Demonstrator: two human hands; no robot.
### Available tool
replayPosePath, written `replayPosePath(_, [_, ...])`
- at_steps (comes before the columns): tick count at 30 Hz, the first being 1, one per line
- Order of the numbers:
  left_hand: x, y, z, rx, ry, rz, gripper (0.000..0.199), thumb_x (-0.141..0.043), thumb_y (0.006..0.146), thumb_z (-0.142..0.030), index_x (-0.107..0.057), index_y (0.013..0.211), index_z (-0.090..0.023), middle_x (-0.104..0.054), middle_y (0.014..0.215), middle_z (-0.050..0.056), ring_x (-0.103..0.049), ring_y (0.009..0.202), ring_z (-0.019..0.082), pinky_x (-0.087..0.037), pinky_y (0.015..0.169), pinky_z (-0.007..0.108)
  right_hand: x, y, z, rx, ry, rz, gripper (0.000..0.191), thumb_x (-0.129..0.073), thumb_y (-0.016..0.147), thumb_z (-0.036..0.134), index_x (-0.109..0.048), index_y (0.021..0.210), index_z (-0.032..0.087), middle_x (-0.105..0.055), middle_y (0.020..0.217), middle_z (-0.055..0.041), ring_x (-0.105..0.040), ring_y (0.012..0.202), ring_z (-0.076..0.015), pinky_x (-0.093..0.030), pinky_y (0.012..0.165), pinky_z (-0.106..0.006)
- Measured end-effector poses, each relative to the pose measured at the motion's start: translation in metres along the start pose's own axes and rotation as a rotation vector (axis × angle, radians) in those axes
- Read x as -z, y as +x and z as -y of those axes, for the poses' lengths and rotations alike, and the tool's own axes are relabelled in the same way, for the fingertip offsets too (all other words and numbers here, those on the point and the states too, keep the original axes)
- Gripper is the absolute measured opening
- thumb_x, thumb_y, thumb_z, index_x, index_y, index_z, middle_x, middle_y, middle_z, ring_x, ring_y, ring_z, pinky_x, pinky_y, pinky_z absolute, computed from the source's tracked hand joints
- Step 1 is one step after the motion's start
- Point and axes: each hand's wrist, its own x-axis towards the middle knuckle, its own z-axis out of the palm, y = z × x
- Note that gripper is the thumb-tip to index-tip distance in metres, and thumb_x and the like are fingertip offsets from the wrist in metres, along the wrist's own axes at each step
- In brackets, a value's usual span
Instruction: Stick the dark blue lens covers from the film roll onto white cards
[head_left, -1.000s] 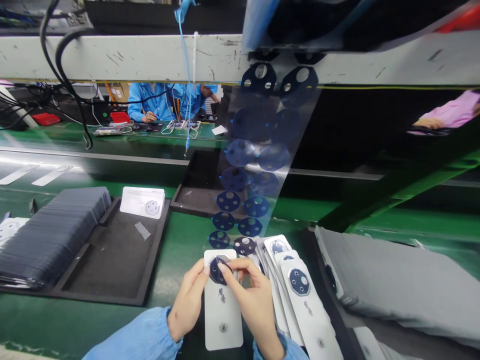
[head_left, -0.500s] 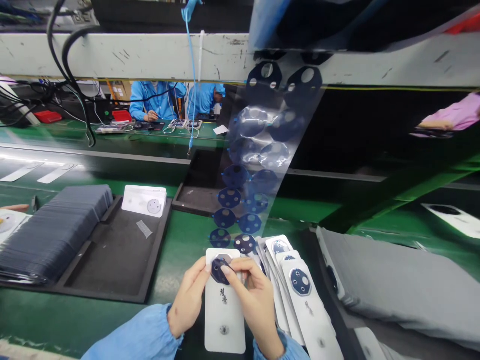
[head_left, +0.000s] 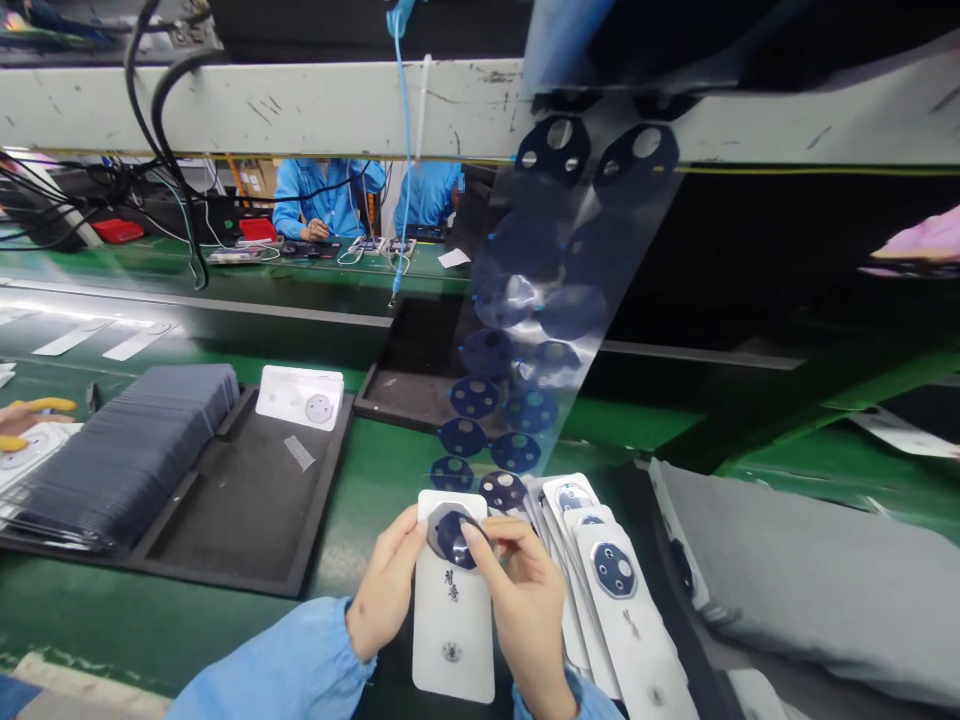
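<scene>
Panel (head_left: 454, 625): white, kinda slim, front and centre between both hands, dark round sticker (head_left: 456, 538) over the ring near the top, black writing below.
Left hand (head_left: 386, 580): clamped on the panel's upper left edge, thumb on top.
Right hand (head_left: 525, 590): thumb and finger pinched together on the sticker's right side.
Left tray (head_left: 225, 510): black, shallow, pretty loaded; long row of thin grey sleeves (head_left: 135, 440) on the left, small pile of white cards (head_left: 298, 397) in the far right corner, little clear strip (head_left: 300, 453) just below, rest bare.
Back tray (head_left: 412, 350): black too, partly behind the see-through film (head_left: 555, 240) with its two columns of dark rounds.
Right tray (head_left: 637, 500): dark, big grey stack (head_left: 810, 560) leaning in it.
Panel pile (head_left: 634, 640): white ones fanned out beside the right hand, dark rounds on top ends.
Red bins (head_left: 259, 230): two, across the way, contents too small to make out.
Co-worker's hand (head_left: 34, 420): far left, yellow finger covers, touching another white piece.
</scene>
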Motion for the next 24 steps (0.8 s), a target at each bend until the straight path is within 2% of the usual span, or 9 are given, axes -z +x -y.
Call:
replayPosePath(7, [-0.0007,-0.0028,-0.0017,0.001,0.055,0.011,0.034,-0.052,0.095,-0.038,-0.064,0.121,-0.019,-0.07,0.11,0.007,-0.063,0.095,0.022,-0.046,0.082,0.027,-0.0017,0.0003,-0.0016,-0.006,-0.027,0.031,0.018,-0.074,0.078,0.036,-0.065,0.073,0.021,-0.065,0.073,-0.0019,-0.059,0.072,-0.0201,-0.045,0.066,-0.032])
replayPosePath(15, [-0.0021,-0.0035,-0.0036,0.02,0.085,0.014,0.032,-0.052,0.095,-0.037,-0.065,0.118,-0.019,-0.071,0.106,0.005,-0.059,0.069,0.012,-0.046,0.074,0.024,-0.0008,0.001,-0.0031,-0.002,-0.047,0.036,0.019,-0.075,0.077,0.038,-0.066,0.074,0.021,-0.066,0.073,-0.0018,-0.059,0.071,-0.0205,-0.045,0.067,-0.033])
replayPosePath(21, [-0.0021,-0.0034,-0.0046,-0.001,0.098,0.027,0.033,-0.052,0.095,-0.039,-0.065,0.119,-0.02,-0.071,0.108,0.006,-0.063,0.094,0.02,-0.047,0.078,0.025,0.0,-0.0001,-0.0045,0.003,-0.048,0.042,0.016,-0.075,0.078,0.035,-0.066,0.075,0.022,-0.066,0.074,-0.0009,-0.059,0.072,-0.0194,-0.045,0.066,-0.032])
replayPosePath(24, [-0.0027,-0.0038,-0.0067,-0.01,0.128,0.026,0.033,-0.051,0.095,-0.039,-0.066,0.118,-0.019,-0.071,0.108,0.006,-0.064,0.095,0.021,-0.047,0.079,0.026,-0.0002,-0.0003,-0.0047,-0.001,-0.056,0.037,0.016,-0.075,0.078,0.035,-0.066,0.075,0.022,-0.066,0.074,-0.0011,-0.058,0.071,-0.0194,-0.045,0.066,-0.032])
